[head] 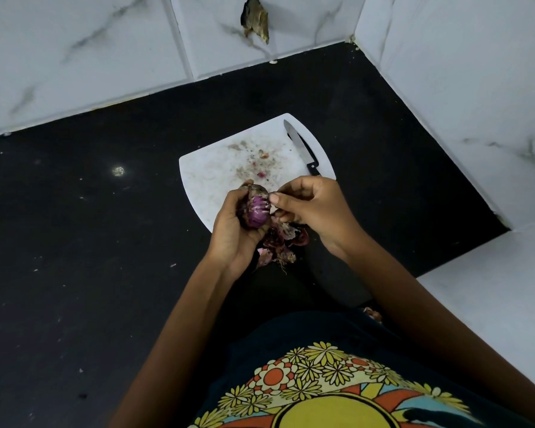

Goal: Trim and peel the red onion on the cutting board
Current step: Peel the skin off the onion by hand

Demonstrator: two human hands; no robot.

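head view: left hand (229, 233) cups the red onion (256, 211) just above the cutting board's (204, 180) near edge, grip wrapped round it. right hand (309, 208), just beside, pinches loose skin (272, 208). likely firm, slick bulb; papery skin should tear, so best pinched near the trimmed end. knife (301, 149) lies beyond the right grip.

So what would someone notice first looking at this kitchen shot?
The two hands in the middle: the left hand holds a partly peeled red onion while the right hand pinches its skin. A pile of peelings lies just below them on the black counter. Behind them, a knife rests on the right side of the white cutting board.
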